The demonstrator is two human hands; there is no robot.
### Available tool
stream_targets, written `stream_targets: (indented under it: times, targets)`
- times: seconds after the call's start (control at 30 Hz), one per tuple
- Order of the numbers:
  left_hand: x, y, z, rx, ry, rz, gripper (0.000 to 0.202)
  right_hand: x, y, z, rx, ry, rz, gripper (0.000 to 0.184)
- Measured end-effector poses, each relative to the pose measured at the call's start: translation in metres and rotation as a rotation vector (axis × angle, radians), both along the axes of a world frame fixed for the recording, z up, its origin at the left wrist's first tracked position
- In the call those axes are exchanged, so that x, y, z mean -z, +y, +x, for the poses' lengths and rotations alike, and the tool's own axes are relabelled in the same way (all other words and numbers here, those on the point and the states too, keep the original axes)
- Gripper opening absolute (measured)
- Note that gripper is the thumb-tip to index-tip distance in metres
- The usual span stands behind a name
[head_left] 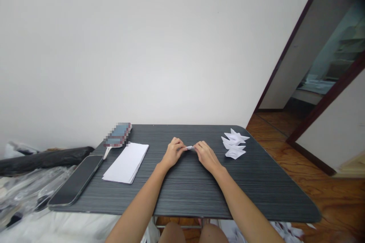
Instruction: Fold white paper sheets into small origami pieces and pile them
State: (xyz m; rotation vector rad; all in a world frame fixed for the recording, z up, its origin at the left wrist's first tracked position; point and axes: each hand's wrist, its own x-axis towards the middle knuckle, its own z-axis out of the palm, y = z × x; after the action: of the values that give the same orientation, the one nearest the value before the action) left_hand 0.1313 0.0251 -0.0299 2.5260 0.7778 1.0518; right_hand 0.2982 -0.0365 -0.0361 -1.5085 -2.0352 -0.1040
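Both my hands meet at the middle of a dark striped table (256, 190). My left hand (173, 152) and my right hand (205, 154) each pinch one end of a small folded piece of white paper (190, 147), held just above the tabletop. Fingers of both hands are curled closed on it. To the right lies a small pile of folded white paper shapes (234, 143). A stack of flat white paper sheets (127, 162) lies to the left of my left hand.
A dark phone (76, 179) lies at the table's left edge, with a blurred-out object (118, 134) behind the sheets. Plastic wrap and a black roll (42, 159) sit left of the table. A wooden floor and doorway are on the right.
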Motion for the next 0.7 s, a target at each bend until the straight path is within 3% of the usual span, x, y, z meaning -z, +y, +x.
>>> stream_targets:
  times: [0.2,0.4,0.7]
  targets:
    - [-0.002,0.002,-0.003,-0.01,-0.01,-0.04,0.024,-0.003,-0.003,-0.002,-0.034,0.006,0.033,0.023]
    - [0.0,0.004,-0.006,0.042,0.045,0.038,0.024,-0.005,-0.003,0.0,-0.11,0.103,0.121,0.015]
    - [0.004,0.005,-0.011,0.17,0.167,-0.023,0.022,0.0,-0.003,-0.002,-0.211,0.101,-0.021,0.014]
